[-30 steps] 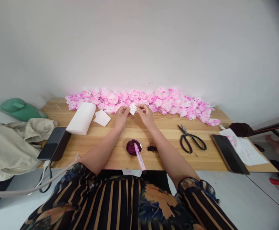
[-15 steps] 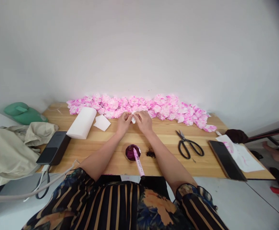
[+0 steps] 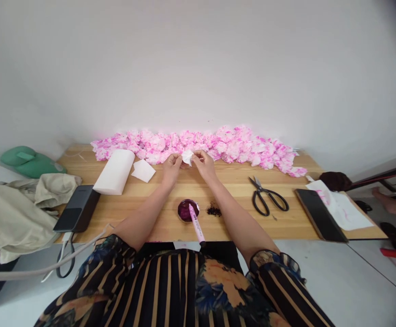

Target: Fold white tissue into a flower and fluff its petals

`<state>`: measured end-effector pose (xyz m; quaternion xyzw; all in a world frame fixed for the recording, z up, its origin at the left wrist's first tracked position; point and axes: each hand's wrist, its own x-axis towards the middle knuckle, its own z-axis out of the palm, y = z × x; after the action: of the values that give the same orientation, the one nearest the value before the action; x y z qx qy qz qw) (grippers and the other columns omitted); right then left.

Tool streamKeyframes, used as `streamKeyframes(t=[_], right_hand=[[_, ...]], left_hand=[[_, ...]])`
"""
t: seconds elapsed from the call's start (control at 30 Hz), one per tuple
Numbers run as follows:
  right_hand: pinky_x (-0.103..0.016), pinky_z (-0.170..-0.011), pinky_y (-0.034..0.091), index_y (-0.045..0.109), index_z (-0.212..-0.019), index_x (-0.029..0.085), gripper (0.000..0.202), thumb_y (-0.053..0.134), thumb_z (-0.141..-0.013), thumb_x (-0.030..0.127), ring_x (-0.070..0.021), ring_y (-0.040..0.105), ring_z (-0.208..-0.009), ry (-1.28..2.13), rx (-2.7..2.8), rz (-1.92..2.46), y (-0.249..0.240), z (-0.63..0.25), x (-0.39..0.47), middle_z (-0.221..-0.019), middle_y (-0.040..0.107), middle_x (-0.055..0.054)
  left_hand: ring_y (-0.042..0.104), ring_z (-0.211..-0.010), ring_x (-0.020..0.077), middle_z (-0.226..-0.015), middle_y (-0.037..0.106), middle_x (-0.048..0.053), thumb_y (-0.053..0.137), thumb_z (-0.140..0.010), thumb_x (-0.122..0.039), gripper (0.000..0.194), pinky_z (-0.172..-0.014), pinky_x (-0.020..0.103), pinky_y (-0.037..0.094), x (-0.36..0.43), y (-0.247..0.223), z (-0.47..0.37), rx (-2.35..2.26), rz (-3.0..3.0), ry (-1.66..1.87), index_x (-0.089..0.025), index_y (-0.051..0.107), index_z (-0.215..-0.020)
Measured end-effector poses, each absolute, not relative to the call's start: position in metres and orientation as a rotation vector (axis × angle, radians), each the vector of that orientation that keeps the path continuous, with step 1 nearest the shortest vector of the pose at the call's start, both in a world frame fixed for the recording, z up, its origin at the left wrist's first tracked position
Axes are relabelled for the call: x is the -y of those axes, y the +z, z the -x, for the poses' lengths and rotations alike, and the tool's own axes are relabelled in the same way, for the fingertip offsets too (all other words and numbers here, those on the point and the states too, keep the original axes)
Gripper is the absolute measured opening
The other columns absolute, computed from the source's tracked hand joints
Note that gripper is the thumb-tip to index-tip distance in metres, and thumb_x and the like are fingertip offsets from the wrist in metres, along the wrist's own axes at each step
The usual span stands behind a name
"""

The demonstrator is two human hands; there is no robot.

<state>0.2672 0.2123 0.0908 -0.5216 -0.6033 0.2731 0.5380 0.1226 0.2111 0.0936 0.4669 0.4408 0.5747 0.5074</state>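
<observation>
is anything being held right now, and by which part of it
Yes, a small piece of crumpled white paper: the left hand pinches its left edge, and the right hand its right edge.

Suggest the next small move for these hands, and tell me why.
Perhaps the right hand could tease the edges of the crumpled paper outward while the left hand steadies it. Both hands have it at their fingertips, and it looks small beside the fuller pink-and-white ruffles lying behind it.
</observation>
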Motion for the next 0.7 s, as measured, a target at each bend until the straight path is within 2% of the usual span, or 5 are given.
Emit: streamKeyframes(t=[0.13, 0.33, 0.43, 0.57, 0.7], right_hand=[[-0.035, -0.082, 0.049, 0.069, -0.093, 0.025, 0.025, 0.057, -0.092, 0.047, -0.0208, 0.064, -0.087, 0.401, 1.594, 1.331, 0.095, -0.27, -0.2086, -0.094, 0.075, -0.004], [-0.038, -0.083, 0.046, 0.07, -0.091, 0.025, 0.021, 0.054, -0.1, 0.035, -0.0238, 0.063, -0.088, 0.148, 1.778, 1.314, 0.0945, -0.2665, -0.206, -0.092, 0.076, -0.005], [-0.038, -0.084, 0.046, 0.071, -0.092, 0.025, 0.021, 0.054, -0.101, 0.035, -0.0245, 0.063, -0.09, 0.1, 1.848, 1.27, 0.0959, -0.2637, -0.2024, -0.092, 0.076, -0.006], [-0.038, -0.087, 0.046, 0.069, -0.089, 0.024, 0.02, 0.056, -0.099, 0.035, -0.0238, 0.063, -0.092, 0.156, 1.811, 1.246, 0.0953, -0.2618, -0.2024, -0.092, 0.074, -0.006], [-0.035, -0.084, 0.05, 0.066, -0.086, 0.023, 0.016, 0.059, -0.091, 0.036, -0.0208, 0.064, -0.086, 0.497, 1.533, 1.252, 0.0896, -0.2616, -0.2096, -0.092, 0.074, -0.005]], left_hand=[[0.057, -0.058, 0.0092, -0.066, 0.059, -0.004, 0.059, -0.088, -0.02, 0.008, -0.061, 0.021, 0.046, -0.2093, 0.0936, -0.1235, -1.07, -1.215, 1.372, -0.019, 0.056, -0.081], [0.057, -0.062, 0.0116, -0.071, 0.059, -0.003, 0.064, -0.089, -0.033, 0.016, -0.056, 0.021, 0.045, -0.2081, 0.089, -0.122, -1.096, -1.293, 1.336, -0.02, 0.057, -0.096], [0.056, -0.065, 0.0119, -0.069, 0.058, -0.003, 0.065, -0.088, -0.03, 0.014, -0.059, 0.021, 0.043, -0.2106, 0.0858, -0.1201, -1.145, -1.349, 1.341, -0.019, 0.06, -0.095], [0.056, -0.068, 0.0119, -0.074, 0.061, -0.001, 0.064, -0.087, -0.032, 0.015, -0.063, 0.022, 0.045, -0.2123, 0.0851, -0.1197, -1.101, -1.301, 1.394, -0.018, 0.063, -0.083], [0.054, -0.062, 0.0107, -0.07, 0.061, -0.002, 0.066, -0.084, -0.032, 0.017, -0.06, 0.022, 0.046, -0.2119, 0.0877, -0.1214, -1.04, -0.996, 1.408, -0.017, 0.062, -0.079]])
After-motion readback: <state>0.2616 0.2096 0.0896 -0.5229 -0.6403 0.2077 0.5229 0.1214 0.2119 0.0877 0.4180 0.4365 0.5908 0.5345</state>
